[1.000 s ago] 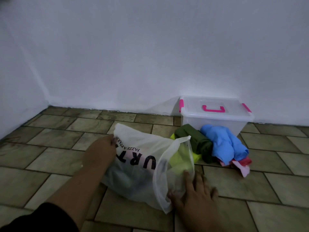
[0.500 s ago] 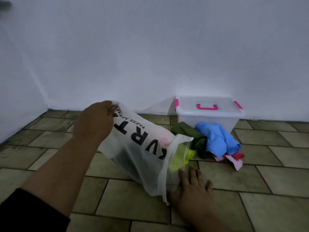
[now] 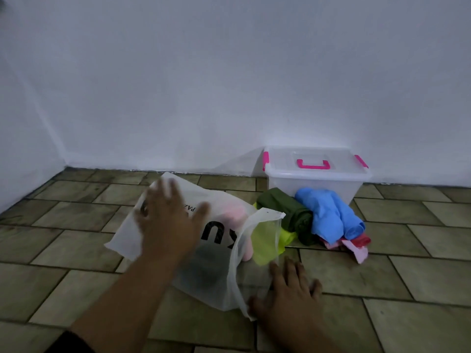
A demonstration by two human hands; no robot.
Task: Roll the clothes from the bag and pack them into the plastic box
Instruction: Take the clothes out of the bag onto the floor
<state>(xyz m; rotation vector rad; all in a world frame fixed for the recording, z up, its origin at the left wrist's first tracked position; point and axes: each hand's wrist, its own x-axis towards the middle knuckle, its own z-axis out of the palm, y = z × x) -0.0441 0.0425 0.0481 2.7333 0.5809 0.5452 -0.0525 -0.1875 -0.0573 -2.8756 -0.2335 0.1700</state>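
Head view: the translucent bag [image 3: 216, 284] lies on the tiled floor [image 3: 76, 250], long axis left to right. Its mouth faces right toward loose clothes [image 3: 318, 217] before the lidded plastic box [image 3: 313, 179]. The left hand [image 3: 170, 225], blurred, spreads wide over the bag. The right hand [image 3: 288, 294] lies flat, fingers straight, at its mouth.

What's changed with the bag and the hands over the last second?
The left hand lifted the closed end of the bag, then let go; it is now open over the bag, which is sagging back down. The right hand stayed flat at the bag's mouth. Clothes pile and box unmoved.
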